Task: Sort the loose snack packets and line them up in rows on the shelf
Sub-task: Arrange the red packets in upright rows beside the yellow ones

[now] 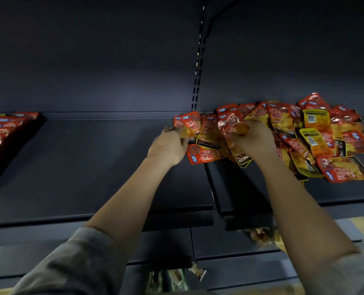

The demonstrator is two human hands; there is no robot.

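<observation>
Both hands grip packets at the pile's left edge. Left hand [170, 145] pinches one glossy red-orange packet [186, 127] by its lower end; right hand [254, 139] curls round another packet [232, 129], fingertips hidden behind the foil. Pile [317, 135] lies heaped and crumpled on the dark matte shelf [91, 162], right of the slotted upright [197, 81]. Row [0, 133] at far left is cut off. Print is blurred.
</observation>
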